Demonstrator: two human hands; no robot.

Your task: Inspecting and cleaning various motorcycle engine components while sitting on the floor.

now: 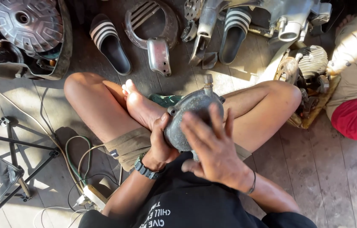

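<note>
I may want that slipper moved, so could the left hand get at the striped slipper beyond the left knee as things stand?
Probably not at once: the left hand grips the grey metal cover, and the raised knee lies between it and the slipper.

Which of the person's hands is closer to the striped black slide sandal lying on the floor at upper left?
Left. The left hand grips the grey metal cover's left edge, on the sandal's side. The right hand lies flat over the cover's right face, farther away.

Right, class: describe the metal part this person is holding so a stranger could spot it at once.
Start at the person's crossed legs on the wooden floor. Just above the lap, the left hand grips a rounded grey metal cover from the side while the right hand lies flat over it. Unlike the parts lying on the floor, it is dull, domed and has a short stub on top.
</note>
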